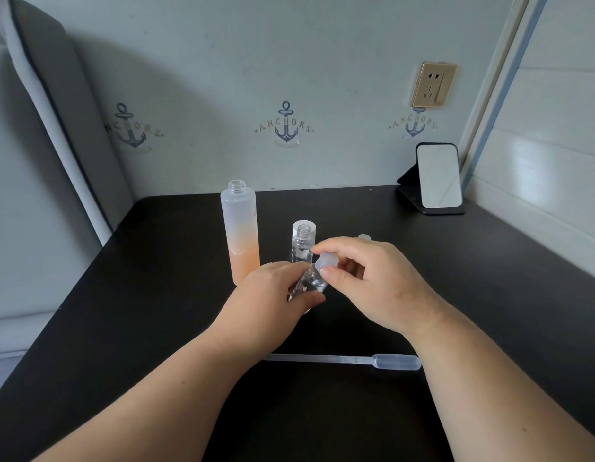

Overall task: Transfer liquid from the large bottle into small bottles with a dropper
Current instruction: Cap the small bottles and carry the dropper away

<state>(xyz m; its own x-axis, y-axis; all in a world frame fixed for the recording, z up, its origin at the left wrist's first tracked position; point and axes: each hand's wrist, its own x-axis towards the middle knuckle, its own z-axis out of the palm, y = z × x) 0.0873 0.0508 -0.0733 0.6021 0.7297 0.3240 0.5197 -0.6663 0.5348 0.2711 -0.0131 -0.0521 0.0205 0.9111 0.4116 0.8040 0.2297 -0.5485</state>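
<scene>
"ANCHORS" — printed thrice on the wallpaper [289, 61].

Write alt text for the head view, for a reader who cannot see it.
The left hand grips a small clear bottle while the right hand pinches its cap. Behind them on the black table stand an uncapped large bottle part full of orange liquid and an open small bottle. A dropper lies nearer the camera.

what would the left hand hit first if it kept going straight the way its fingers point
Probably the small clear uncapped bottle standing just beyond the left hand, which grips a small clear bottle; depth is unclear.
</scene>
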